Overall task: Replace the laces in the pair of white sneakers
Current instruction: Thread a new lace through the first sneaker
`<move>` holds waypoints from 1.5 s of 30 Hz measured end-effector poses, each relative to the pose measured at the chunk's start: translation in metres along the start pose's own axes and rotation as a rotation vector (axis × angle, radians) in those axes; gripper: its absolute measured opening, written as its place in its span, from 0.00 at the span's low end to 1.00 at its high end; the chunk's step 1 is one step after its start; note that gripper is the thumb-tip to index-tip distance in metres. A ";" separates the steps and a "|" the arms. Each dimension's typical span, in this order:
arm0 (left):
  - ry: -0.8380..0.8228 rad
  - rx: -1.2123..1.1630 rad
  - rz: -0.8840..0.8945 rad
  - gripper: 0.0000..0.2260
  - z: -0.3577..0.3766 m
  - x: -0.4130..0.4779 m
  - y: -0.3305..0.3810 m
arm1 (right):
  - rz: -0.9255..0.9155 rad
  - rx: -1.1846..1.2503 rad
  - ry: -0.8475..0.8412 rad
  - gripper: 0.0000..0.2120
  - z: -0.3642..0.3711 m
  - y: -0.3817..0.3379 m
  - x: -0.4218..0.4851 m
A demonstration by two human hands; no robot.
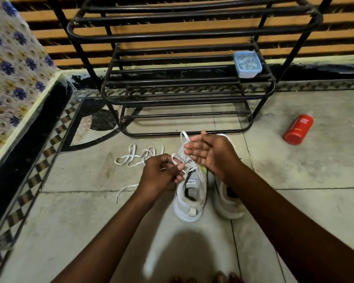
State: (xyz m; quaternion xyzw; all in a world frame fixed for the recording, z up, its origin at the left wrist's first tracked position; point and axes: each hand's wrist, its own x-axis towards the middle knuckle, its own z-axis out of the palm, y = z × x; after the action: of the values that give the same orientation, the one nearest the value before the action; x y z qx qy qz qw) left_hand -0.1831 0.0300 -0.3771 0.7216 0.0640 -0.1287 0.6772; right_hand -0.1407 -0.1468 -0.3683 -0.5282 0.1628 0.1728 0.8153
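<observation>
Two white sneakers stand side by side on the tiled floor at the centre of the frame, heels towards the camera. The left hand [161,173] has its fingers curled and pinches a white lace [184,138] just above the tongue of the nearer-left sneaker [190,198]. The lace rises from there in a loop beside the right hand [209,155]. That hand hovers over the toe end with its palm turned inward and its fingers nearly straight and relaxed; whether the lace touches them is unclear. The second sneaker [229,203] sits partly under the right wrist. A loose lace [131,158] lies tangled on the floor left of the hands. Behind stands a black metal rack [188,99] carrying a small blue-lidded box [247,64]. A red bottle [298,129] lies at right.
</observation>
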 end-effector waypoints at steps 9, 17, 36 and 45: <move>0.057 -0.105 -0.126 0.03 -0.010 -0.001 -0.013 | -0.207 -0.490 0.065 0.08 0.012 -0.002 0.025; 0.066 -0.163 -0.130 0.02 0.006 0.004 -0.019 | -0.251 -1.078 0.291 0.05 -0.011 0.029 -0.013; 0.258 0.210 0.037 0.04 0.045 0.002 -0.036 | -0.413 -0.913 0.371 0.09 -0.023 0.059 -0.038; 0.282 0.321 0.122 0.13 0.049 0.009 -0.043 | -0.403 -0.771 0.346 0.09 -0.028 0.062 -0.031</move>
State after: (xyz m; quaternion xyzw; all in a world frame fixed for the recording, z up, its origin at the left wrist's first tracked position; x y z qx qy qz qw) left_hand -0.1908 -0.0159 -0.4231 0.8335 0.0930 0.0062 0.5447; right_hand -0.1989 -0.1526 -0.4151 -0.8347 0.1143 -0.0317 0.5377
